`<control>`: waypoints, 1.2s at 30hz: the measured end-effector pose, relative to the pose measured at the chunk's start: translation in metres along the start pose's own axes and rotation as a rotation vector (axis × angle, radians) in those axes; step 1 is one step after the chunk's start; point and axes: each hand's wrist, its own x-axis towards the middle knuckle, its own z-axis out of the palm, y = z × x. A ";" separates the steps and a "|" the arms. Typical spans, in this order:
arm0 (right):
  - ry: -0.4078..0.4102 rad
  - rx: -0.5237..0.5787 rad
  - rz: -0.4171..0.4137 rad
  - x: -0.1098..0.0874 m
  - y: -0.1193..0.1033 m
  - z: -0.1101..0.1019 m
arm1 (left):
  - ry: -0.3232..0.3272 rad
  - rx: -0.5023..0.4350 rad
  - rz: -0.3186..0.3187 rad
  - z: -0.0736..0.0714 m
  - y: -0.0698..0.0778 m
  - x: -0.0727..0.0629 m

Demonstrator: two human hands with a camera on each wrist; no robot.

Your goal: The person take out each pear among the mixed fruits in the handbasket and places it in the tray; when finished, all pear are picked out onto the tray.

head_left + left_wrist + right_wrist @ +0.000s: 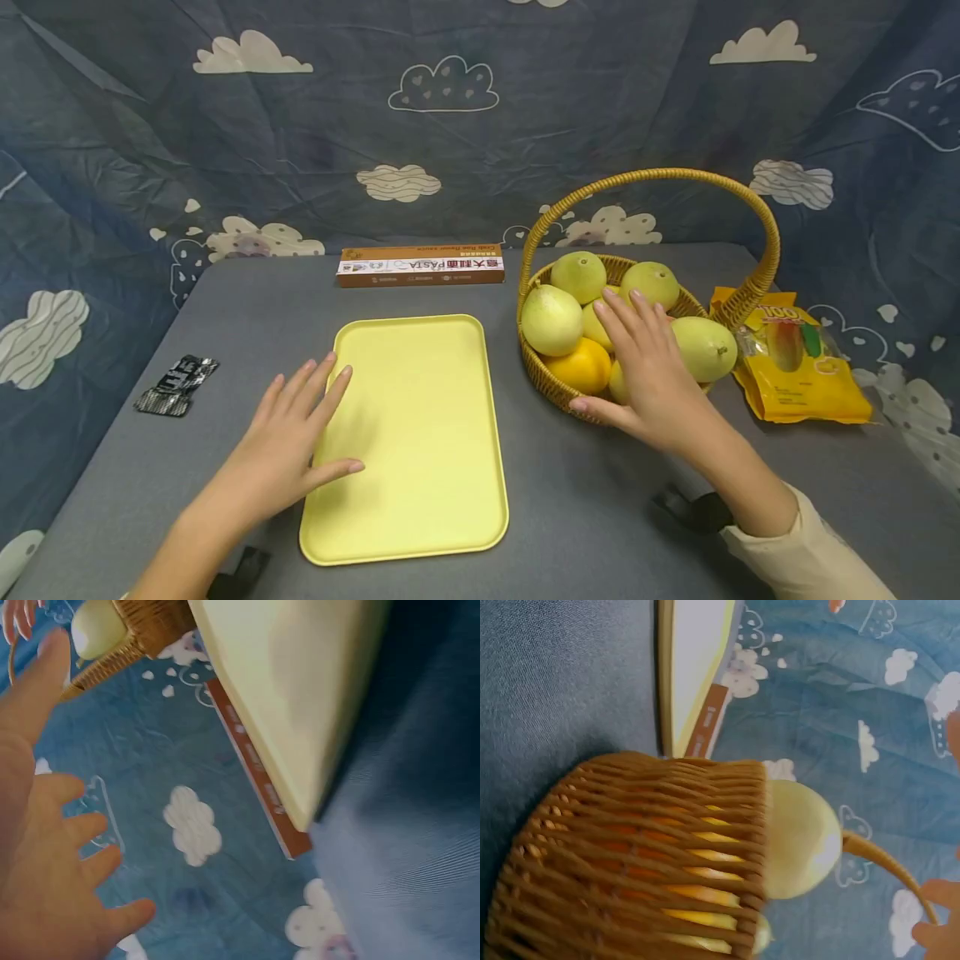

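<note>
Grey tabletop (570, 517), yellow tray (416, 442), wicker basket (542, 382) of fruit (551, 321)

The left grip (283, 450) and right grip (654, 383) hover palm-down, fingers (332, 399) extended, apart.

On table (577, 517), near centre: tray (412, 442). Behind tray, apart from it: pasta box (420, 267). Left of tray, well apart: packet (177, 387). Right of tray, near it: basket (536, 371). In basket: fruit (551, 321). Right of basket, partly behind its handle: bag (810, 387). Behind table and along both sides: cloth backdrop (540, 125).
</note>
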 end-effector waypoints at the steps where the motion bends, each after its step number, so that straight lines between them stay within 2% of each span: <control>1: 0.026 0.025 -0.006 0.002 0.001 0.003 | 0.012 -0.015 -0.014 0.002 -0.002 -0.001; 5: 0.125 0.102 -0.026 0.008 0.006 0.014 | 0.048 -0.099 -0.105 0.010 -0.008 -0.004; 8: 0.154 0.153 -0.005 0.011 0.009 0.022 | 0.037 -0.175 -0.192 0.017 -0.014 -0.006; 11: 0.143 0.204 0.053 0.013 0.011 0.029 | 0.005 -0.264 -0.268 0.024 -0.021 -0.007; 18: 0.079 0.307 0.212 0.022 0.014 0.045 | -0.099 -0.524 -0.355 0.038 -0.038 -0.011; 21: 0.061 0.338 0.259 0.027 0.015 0.051 | -0.139 -0.661 -0.378 0.045 -0.044 -0.014; 29: 0.030 0.396 0.336 0.038 0.019 0.059 | -0.115 -0.973 -0.344 0.064 -0.057 -0.017; 32: 0.017 0.416 0.363 0.041 0.022 0.060 | -0.113 -1.049 -0.363 0.067 -0.059 -0.017; 36: 0.005 0.432 0.379 0.044 0.025 0.061 | -0.099 -1.071 -0.365 0.067 -0.060 -0.018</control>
